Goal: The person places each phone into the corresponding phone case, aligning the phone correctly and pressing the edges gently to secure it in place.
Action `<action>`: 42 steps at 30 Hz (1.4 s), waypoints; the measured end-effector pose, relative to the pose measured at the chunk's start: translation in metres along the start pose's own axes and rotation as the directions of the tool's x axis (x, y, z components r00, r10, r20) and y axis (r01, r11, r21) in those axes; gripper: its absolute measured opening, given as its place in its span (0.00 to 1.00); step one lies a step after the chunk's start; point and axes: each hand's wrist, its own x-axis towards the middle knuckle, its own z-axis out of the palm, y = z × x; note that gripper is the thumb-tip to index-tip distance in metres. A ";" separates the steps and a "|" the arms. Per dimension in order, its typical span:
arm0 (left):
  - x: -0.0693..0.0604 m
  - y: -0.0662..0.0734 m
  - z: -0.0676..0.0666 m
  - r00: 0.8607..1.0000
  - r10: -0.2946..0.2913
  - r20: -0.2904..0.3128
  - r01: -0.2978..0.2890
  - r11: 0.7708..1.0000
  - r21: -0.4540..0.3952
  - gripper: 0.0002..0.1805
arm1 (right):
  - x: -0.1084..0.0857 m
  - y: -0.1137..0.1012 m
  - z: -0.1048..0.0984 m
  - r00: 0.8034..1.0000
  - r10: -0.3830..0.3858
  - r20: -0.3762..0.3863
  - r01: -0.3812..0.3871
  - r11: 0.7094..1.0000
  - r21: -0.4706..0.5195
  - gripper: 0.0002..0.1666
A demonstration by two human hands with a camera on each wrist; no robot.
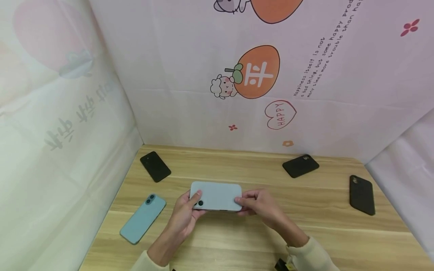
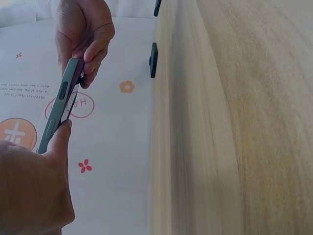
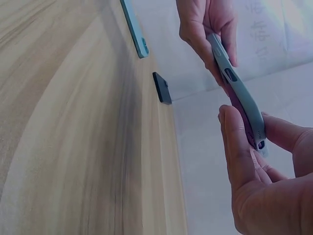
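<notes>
A pale blue phone case (image 1: 217, 196) is held level above the table in both hands, its back facing up in the head view. My left hand (image 1: 185, 213) grips the end with the camera openings, thumb on top. At the other end, my right hand (image 1: 262, 205) pinches the edge between thumb and fingers. In the right wrist view the case (image 3: 247, 100) looks bowed, with a purplish inner side. The left wrist view shows a thin dark edge beside the case (image 2: 57, 110); I cannot tell whether a phone sits inside.
On the wooden table (image 1: 315, 233), a light blue phone (image 1: 143, 219) and a black phone (image 1: 155, 166) lie to the left. Two black phone cases, one at the back right (image 1: 300, 166) and another at the far right (image 1: 362, 195), lie flat. Printed white cloth (image 1: 183, 113) hangs behind.
</notes>
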 end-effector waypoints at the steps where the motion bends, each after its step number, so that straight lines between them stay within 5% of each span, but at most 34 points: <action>1: 0.000 0.000 0.000 1.000 0.000 -0.005 0.000 1.000 -0.006 0.28 | 0.000 0.000 0.000 1.000 0.000 0.006 0.000 1.000 0.010 0.13; 11: 0.002 0.000 0.003 0.999 0.013 -0.048 -0.014 1.000 -0.023 0.27 | -0.002 0.003 0.006 0.998 0.010 0.061 -0.013 0.999 0.045 0.17; 34: 0.000 0.001 0.000 1.000 -0.004 -0.020 0.003 0.998 -0.058 0.27 | -0.001 0.007 0.008 0.995 -0.025 0.093 0.014 0.993 0.120 0.09; 42: -0.001 0.003 -0.002 0.999 -0.035 -0.042 0.036 0.999 0.020 0.28 | 0.001 0.001 0.004 0.998 -0.008 0.062 0.011 0.999 -0.051 0.13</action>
